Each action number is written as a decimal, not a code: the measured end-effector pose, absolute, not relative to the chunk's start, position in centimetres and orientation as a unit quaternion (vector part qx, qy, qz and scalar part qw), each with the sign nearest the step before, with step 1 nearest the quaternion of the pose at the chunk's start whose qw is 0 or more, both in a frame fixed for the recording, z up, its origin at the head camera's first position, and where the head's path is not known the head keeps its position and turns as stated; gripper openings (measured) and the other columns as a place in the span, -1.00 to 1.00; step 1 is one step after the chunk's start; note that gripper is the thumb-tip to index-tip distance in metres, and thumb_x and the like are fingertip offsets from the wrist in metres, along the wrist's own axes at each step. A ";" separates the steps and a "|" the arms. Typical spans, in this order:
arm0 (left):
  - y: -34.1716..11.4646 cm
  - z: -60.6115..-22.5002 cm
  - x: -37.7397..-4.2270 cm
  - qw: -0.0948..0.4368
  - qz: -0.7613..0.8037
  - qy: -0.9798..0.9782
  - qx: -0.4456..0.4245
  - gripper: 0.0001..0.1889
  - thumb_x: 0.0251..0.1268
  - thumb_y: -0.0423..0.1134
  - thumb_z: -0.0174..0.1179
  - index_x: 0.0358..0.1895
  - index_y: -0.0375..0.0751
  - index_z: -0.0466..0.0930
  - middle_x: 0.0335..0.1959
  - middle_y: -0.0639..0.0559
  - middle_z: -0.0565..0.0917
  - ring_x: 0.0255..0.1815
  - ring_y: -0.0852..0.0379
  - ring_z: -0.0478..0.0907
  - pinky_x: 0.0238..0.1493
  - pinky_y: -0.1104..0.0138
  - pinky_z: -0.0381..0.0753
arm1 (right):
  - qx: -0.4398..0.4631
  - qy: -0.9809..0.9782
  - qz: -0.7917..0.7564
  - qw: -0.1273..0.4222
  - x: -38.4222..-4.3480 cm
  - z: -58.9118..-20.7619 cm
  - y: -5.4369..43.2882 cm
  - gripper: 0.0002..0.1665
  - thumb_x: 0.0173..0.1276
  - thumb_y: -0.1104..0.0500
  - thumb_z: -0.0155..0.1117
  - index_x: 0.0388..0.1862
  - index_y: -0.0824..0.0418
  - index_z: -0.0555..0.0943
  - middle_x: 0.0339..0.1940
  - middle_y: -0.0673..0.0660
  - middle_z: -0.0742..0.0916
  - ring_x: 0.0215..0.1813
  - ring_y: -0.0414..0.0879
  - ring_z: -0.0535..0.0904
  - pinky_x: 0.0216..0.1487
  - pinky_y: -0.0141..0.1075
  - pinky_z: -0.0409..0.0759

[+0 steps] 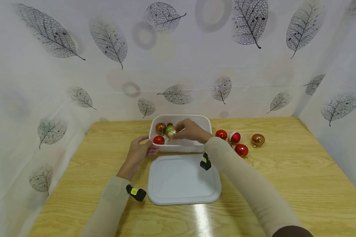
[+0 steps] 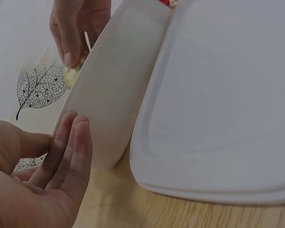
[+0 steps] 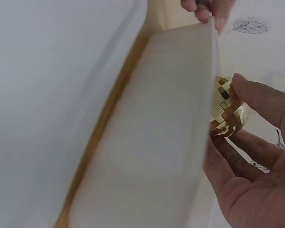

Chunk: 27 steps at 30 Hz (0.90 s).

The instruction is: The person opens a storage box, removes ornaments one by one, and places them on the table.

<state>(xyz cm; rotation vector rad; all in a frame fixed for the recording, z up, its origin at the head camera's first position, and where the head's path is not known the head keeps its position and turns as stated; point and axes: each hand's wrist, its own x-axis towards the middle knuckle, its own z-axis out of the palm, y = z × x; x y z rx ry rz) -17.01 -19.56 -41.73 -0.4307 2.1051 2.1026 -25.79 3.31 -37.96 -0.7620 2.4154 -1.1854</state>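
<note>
My right hand (image 1: 192, 130) reaches over the white plastic box (image 1: 181, 148) and pinches a shiny gold faceted Christmas ball (image 3: 230, 111) between thumb and fingers. In the head view that ball is inside the rim, close to the other balls. My left hand (image 1: 138, 150) holds the box at its front left corner, thumb at the rim and fingers against the outer wall (image 2: 118, 80). Inside the box's left part lie a copper ball (image 1: 161, 128), a green ball (image 1: 169, 129), a red ball (image 1: 158, 140) and a small dark red one (image 1: 169, 124).
A white lid (image 1: 184, 179) lies flat on the wooden table (image 1: 284, 184) in front of the box. To the box's right sit red balls (image 1: 241, 150), a red-and-white ball (image 1: 235, 137) and a copper ball (image 1: 258, 140). Leaf-patterned cloth (image 1: 178, 69) hangs behind.
</note>
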 end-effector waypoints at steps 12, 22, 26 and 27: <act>-19.5 -41.6 -17.0 0.072 0.693 0.701 -0.154 -0.51 0.61 -0.24 0.06 0.47 -0.33 0.29 -0.35 -0.12 0.75 -0.39 0.13 0.74 -0.22 0.32 0.80 | -0.244 0.844 -0.449 0.161 -25.4 -34.4 7.2 -0.54 0.35 0.07 0.46 0.15 0.27 0.67 0.06 0.16 0.73 0.11 0.04 0.64 0.11 -0.07 0.70; -19.6 -41.6 -17.0 0.071 0.692 0.702 -0.153 -0.50 0.61 -0.23 0.07 0.47 -0.34 0.28 -0.35 -0.12 0.76 -0.39 0.13 0.74 -0.19 0.29 0.81 | -0.211 0.847 -0.467 0.141 -25.4 -32.4 11.5 -0.53 0.36 0.01 0.46 0.15 0.20 0.67 0.10 0.13 0.73 0.17 0.05 0.62 0.24 -0.03 0.63; -19.5 -41.5 -16.9 0.072 0.693 0.702 -0.152 -0.49 0.60 -0.23 0.07 0.48 -0.33 0.28 -0.35 -0.11 0.76 -0.39 0.14 0.74 -0.18 0.29 0.80 | -0.194 0.854 -0.464 0.130 -25.2 -31.8 13.3 -0.50 0.36 0.01 0.46 0.18 0.23 0.65 0.14 0.18 0.70 0.18 0.08 0.62 0.28 0.01 0.60; -19.5 -41.4 -16.9 0.072 0.693 0.701 -0.152 -0.49 0.60 -0.23 0.07 0.48 -0.33 0.27 -0.35 -0.11 0.76 -0.39 0.14 0.74 -0.18 0.29 0.80 | -0.190 0.857 -0.462 0.127 -25.1 -31.7 13.7 -0.49 0.36 0.00 0.46 0.19 0.23 0.65 0.15 0.18 0.70 0.18 0.08 0.62 0.29 0.02 0.59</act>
